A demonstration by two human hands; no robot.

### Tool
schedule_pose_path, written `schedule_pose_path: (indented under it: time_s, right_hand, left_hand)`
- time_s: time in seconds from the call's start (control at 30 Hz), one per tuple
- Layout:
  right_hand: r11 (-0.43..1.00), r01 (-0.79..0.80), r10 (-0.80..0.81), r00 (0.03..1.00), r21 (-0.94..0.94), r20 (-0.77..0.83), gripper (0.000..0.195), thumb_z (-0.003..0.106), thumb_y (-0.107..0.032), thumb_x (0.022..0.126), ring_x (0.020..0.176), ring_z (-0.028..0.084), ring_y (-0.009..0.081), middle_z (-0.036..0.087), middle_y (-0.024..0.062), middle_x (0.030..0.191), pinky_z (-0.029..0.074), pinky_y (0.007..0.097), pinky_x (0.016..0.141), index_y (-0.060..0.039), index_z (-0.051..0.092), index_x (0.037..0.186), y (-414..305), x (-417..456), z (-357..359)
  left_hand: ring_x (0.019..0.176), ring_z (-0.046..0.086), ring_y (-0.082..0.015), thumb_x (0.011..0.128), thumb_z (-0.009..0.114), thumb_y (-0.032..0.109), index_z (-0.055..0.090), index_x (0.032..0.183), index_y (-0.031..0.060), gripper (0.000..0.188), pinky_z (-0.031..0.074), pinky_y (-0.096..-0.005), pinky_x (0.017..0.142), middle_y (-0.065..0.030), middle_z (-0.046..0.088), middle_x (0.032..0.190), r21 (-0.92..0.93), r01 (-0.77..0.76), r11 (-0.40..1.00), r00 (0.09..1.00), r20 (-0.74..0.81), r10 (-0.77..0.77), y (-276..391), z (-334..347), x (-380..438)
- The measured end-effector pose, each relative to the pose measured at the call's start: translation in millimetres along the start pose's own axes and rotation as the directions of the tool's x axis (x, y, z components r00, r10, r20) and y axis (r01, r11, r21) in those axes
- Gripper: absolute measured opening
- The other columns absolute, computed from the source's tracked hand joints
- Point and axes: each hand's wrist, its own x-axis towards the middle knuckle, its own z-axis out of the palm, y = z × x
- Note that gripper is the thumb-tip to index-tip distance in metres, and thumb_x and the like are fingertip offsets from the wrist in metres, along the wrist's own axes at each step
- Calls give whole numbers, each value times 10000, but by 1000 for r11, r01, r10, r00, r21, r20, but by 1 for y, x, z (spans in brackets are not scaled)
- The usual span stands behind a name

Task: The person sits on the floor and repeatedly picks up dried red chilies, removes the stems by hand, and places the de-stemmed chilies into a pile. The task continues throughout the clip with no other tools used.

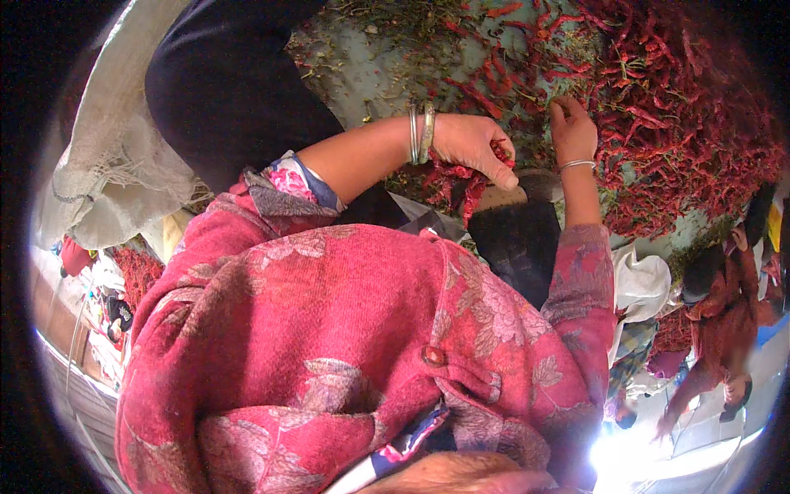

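My left hand (478, 151), with bangles at the wrist, is closed around a bunch of dried red chilli peppers (472, 197). Some of them hang below its palm. To its right, my right hand (573, 126) has bent fingers at the left edge of a large heap of dried red chillies (666, 117); whether anything is between the fingertips cannot be made out. Loose chillies (478, 96) and bits of stem lie on the pale ground sheet ahead of both hands.
Plant debris (395, 37) covers part of the sheet at the top. A whitish woven sack (117, 154) is at the left, and white cloth or sacking (642, 278) at the right. Another person in dark red (722, 309) is at the far right, with more people in the background.
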Motion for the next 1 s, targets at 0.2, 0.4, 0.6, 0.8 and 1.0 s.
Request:
schedule_pose_path:
  time_s: [0.2,0.4,0.6,0.8,1.0]
  right_hand:
    - [997,83,-82,996,-4,42,239,585,-300,764,826,588,342,622,132,927,469,420,708,-115,619,911,-7,10,10]
    - [921,-74,48,996,383,79,207,634,-189,768,625,577,131,617,37,746,441,250,558,-28,604,895,-3,10,-6]
    - [609,-288,158,957,739,243,154,640,-170,769,538,499,55,559,-21,662,367,190,485,-48,594,850,-14,-19,-42]
    - [387,-367,137,930,846,340,127,649,-172,772,528,499,56,552,-32,662,365,188,477,-73,598,833,-39,-46,-58]
    - [461,-319,106,946,828,306,176,631,-187,787,540,497,56,587,-14,706,363,188,477,-39,601,878,-62,-63,-57]
  left_hand:
    - [624,491,-61,738,700,324,626,772,37,298,409,-238,577,20,572,667,56,-31,998,998,-55,34,-5,-1,4]
    - [649,517,-69,765,630,248,639,812,30,223,423,-226,612,5,593,693,115,-57,992,983,-167,76,-5,-5,5]
    - [673,558,-86,739,607,157,647,830,8,179,443,-211,637,-31,626,759,21,-111,994,947,-300,112,-7,-9,8]
    - [688,553,-77,734,683,180,648,868,13,216,443,-208,663,-16,624,773,-62,-282,958,816,-541,205,-14,-12,14]
    - [682,541,-82,713,720,216,647,840,20,245,436,-213,669,-11,613,749,-78,-206,975,840,-525,136,-18,-13,20]
